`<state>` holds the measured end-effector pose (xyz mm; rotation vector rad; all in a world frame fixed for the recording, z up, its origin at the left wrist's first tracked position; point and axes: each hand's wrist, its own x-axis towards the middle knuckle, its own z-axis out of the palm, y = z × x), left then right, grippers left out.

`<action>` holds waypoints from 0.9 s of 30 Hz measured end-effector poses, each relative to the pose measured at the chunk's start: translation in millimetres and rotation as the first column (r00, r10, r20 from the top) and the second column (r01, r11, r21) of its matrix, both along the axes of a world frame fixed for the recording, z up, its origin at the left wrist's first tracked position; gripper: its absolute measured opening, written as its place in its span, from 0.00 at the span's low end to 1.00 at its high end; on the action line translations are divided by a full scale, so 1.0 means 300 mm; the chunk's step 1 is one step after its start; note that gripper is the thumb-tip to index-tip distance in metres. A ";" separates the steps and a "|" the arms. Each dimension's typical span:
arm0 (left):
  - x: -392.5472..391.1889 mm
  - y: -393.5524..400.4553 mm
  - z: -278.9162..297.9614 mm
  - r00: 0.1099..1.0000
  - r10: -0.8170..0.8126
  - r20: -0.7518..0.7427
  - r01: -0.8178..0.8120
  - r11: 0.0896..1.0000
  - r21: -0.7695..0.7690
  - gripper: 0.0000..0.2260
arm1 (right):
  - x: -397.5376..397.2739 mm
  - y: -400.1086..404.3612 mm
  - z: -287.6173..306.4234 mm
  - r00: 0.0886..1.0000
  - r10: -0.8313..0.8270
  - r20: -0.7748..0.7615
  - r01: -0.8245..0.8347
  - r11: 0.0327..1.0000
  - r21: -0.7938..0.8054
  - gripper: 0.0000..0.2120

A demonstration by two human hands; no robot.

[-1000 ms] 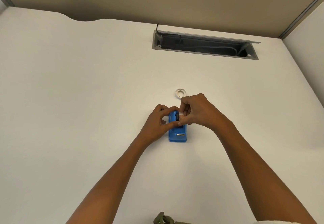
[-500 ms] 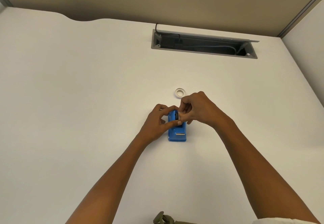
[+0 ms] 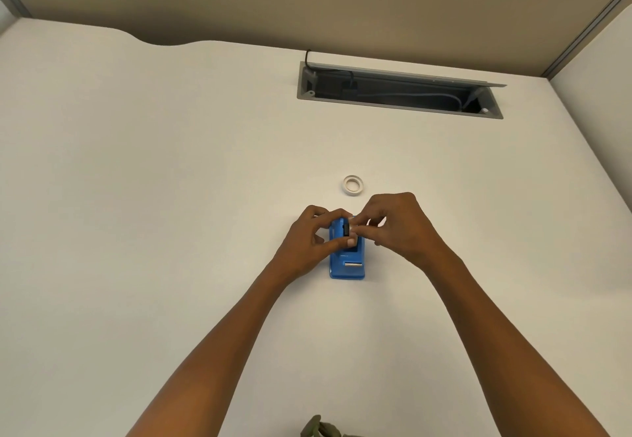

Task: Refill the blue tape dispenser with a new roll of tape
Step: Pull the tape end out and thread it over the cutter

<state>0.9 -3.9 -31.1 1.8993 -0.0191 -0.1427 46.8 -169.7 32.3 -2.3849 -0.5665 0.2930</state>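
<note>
- The blue tape dispenser point(image 3: 347, 258) stands on the white table point(image 3: 171, 197), near the middle, its cutter end toward the person and its far end between the two hands.
- At that far end a black piece, seemingly the hub point(image 3: 346, 230), shows in the dispenser's cradle; something pale sits just beside it under the fingers, too covered to say whether it is tape.
- The left hand point(image 3: 309, 243) grips the dispenser's far end, thumb across the body and forefinger curled over the top, steadying it.
- The right hand point(image 3: 398, 226) has its grip pressed together in a pinch at the hub area; what it pinches is small, pale and mostly hidden.
- A white ring point(image 3: 352, 185) lies flat on the table just beyond the hands, apart from the dispenser. I cannot tell whether it is the new roll or a spent core.
- Judgement: the task looks to be mid-way, at the hub stage. No tape is visible at the cutter bar point(image 3: 353, 264).
- Left to do, as I judge it: seat the roll and hub fully in the cradle, then draw the tape end forward onto the cutter.
- Farther off, an open cable tray point(image 3: 400, 92) is set into the table near the wall.
</note>
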 end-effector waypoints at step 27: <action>-0.004 -0.002 0.007 1.000 0.001 0.026 -0.001 1.000 0.002 0.20 | -0.046 -0.011 -0.029 0.985 0.089 0.150 -0.058 0.977 -0.204 0.04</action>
